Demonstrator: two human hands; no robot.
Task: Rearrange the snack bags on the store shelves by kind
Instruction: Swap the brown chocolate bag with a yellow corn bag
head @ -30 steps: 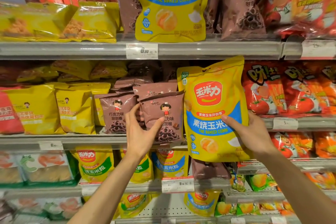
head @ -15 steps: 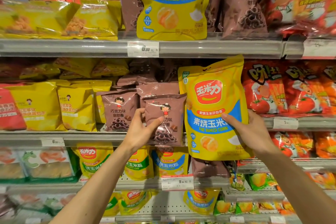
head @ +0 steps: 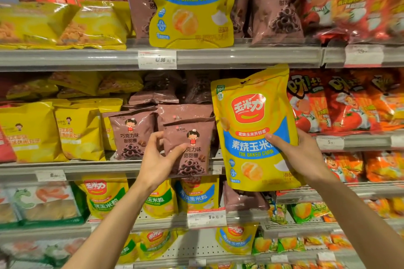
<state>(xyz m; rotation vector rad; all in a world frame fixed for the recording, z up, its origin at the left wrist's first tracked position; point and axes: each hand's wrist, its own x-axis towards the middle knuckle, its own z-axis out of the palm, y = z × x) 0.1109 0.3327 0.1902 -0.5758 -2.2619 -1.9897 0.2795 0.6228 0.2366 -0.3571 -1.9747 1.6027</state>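
From the head camera, the left hand (head: 156, 160) pinches a small brown foil snack bag printed with a cartoon girl and chocolate rings (head: 190, 146), thumb across its front and fingers curled behind its left edge, holding it upright at the front lip of the grey metal middle shelf (head: 72, 168). Just to its left, a matching brown bag (head: 131, 134) stands on that shelf, with more brown bags stacked behind. The right hand (head: 301, 155) grips a large yellow-and-blue baked corn pouch (head: 253, 129) by its right edge, thumb on the front, holding it upright in front of the shelf beside red-orange tomato snack bags (head: 341, 102). Small yellow foil bags (head: 78, 131) fill the shelf's left part. On the upper shelf (head: 240, 57) another yellow-and-blue corn pouch (head: 188, 4) stands among brown bags.
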